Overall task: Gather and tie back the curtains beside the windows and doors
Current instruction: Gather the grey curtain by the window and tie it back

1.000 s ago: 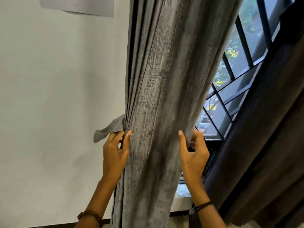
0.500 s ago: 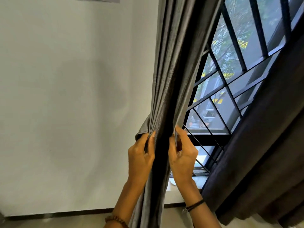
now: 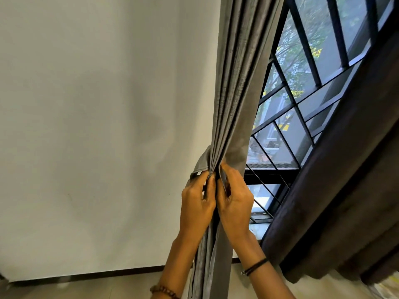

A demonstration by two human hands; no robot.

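**At the window's left edge, both hands close on the gathered curtain**

Just below the middle of the view, toward 6 o'clock, the grey curtain (image 3: 233, 93) is pinched into a tight rope of folds. A second ago it hung as a broad, bulging column with a hand on each flank. Half a second ago the hands were closer but apart. Now they touch, thumb side to thumb side, and the bundle between them has narrowed to a few ridges.

The cloth is a matte grey with a faint woven texture. It falls from 12 o'clock in sharp pleats, narrows at the hands and hangs on to the bottom edge. A matching tie-back band (image 3: 201, 164) wraps its 9 o'clock side. Its loose end stuck out toward the wall a second ago and now lies close against the folds.

The left hand (image 3: 197, 203) pinches that end of the band between thumb and curled fingers. The right hand (image 3: 235, 201) pinches a grey strip (image 3: 223, 178); whether it is the band's other end or the curtain's edge cannot be told.

A bead bracelet (image 3: 165, 291) circles the left wrist, a dark cord bracelet (image 3: 254, 266) the right. At 2 o'clock a black window grille (image 3: 302, 104) shows trees behind it. A dark brown curtain (image 3: 334, 190) slants across 4 o'clock, and a pale wall (image 3: 97, 126) fills 9 o'clock.
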